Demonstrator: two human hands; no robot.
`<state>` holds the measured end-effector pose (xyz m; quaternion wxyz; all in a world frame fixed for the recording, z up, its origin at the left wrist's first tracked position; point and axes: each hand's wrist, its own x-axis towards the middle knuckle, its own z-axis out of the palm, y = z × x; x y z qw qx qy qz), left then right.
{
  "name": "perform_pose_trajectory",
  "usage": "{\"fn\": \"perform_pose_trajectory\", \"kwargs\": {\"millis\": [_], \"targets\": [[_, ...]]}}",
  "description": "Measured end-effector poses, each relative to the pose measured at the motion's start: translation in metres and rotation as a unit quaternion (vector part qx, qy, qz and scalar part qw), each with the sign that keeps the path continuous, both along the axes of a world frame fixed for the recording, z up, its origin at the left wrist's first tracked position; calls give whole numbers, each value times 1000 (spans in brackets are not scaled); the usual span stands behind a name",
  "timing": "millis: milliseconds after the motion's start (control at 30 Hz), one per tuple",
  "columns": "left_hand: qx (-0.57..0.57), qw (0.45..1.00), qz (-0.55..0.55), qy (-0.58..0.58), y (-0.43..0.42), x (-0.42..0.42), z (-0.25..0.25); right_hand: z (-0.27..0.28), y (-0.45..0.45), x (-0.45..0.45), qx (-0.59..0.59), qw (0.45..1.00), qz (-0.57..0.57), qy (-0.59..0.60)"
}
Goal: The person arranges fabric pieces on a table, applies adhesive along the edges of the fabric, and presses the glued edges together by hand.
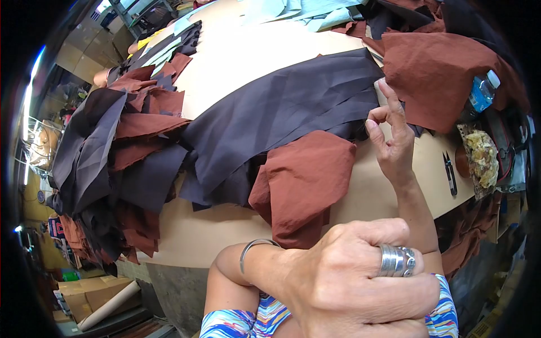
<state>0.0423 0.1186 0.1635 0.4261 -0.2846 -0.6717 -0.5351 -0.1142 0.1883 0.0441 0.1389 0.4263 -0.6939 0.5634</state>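
My left hand (360, 276), with a ring on one finger and a bangle at the wrist, is a closed fist close to the camera; its inner side is hidden. My right hand (391, 127) is raised at the right end of a long dark cloth (282, 107). Its index finger is stretched out, the others are loosely bent and apart, and nothing shows between them. Whether it touches the cloth I cannot tell. A folded rust-brown cloth (310, 180) lies over the dark cloth's lower edge. Right of my right hand is a larger rust-brown cloth (434, 73).
Dark and rust pieces (141, 135) are heaped on the table's left. Black thread snips (449, 173) lie on the tan table (372, 191) at right, near a bottle (483, 93) and a yellowish lump (480, 158). Light blue cloth (321, 14) is at the back.
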Motion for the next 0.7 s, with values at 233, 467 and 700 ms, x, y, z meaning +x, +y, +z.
{"fn": "perform_pose_trajectory", "kwargs": {"millis": [233,467,700], "targets": [[91,989,110,-45,21,3,2,-1,0,2,11,1000,18,11],[44,998,30,-36,10,-1,4,0,0,7,63,997,23,28],[-247,952,-174,-42,-40,-18,17,2,2,7,74,997,36,7]]}}
